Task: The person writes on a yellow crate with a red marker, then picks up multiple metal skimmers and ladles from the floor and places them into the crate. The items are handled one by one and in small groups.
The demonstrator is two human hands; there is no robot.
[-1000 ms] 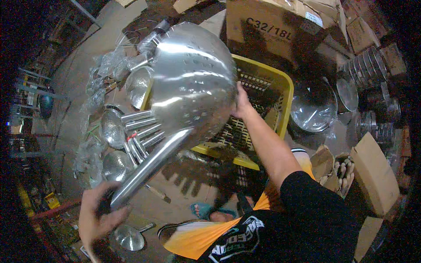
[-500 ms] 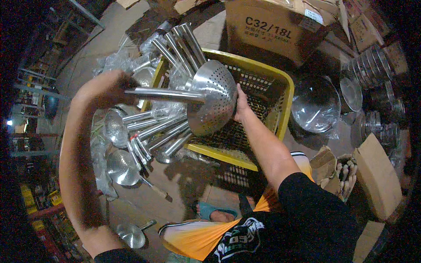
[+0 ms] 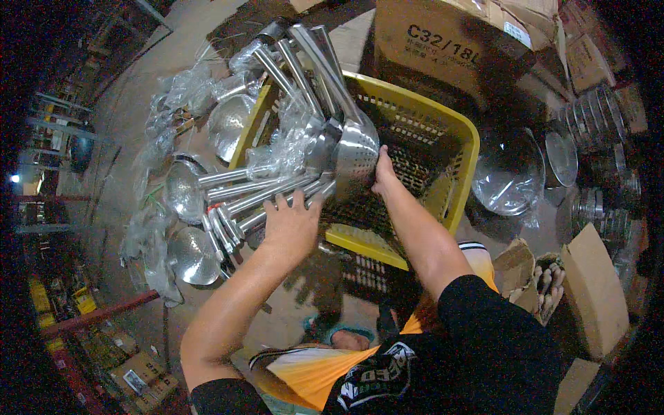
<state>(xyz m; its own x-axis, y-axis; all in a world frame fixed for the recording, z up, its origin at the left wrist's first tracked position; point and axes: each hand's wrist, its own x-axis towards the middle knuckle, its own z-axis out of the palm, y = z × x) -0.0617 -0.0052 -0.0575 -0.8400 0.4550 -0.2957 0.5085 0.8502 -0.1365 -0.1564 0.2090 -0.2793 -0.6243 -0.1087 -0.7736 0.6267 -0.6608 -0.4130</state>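
Note:
A steel perforated skimmer rests against the other skimmers at the crate's left side, its handle pointing up and away. My right hand grips the rim of its bowl, thumb in front, other fingers mostly hidden. With fingers spread, my left hand lies over the ends of several steel handles that point left. More upright handles and crumpled clear plastic wrap crowd the left part of the yellow plastic crate.
Steel skimmers and plastic bags lie on the floor left of the crate. Behind stands a large cardboard box. Wrapped round steel pans and stacked steel rings sit at right, near an open carton.
My left hand has let go of the skimmer's handle and come down onto the nearer handles. The skimmer has turned, its handle now upright among the others. My right hand stays at its bowl.

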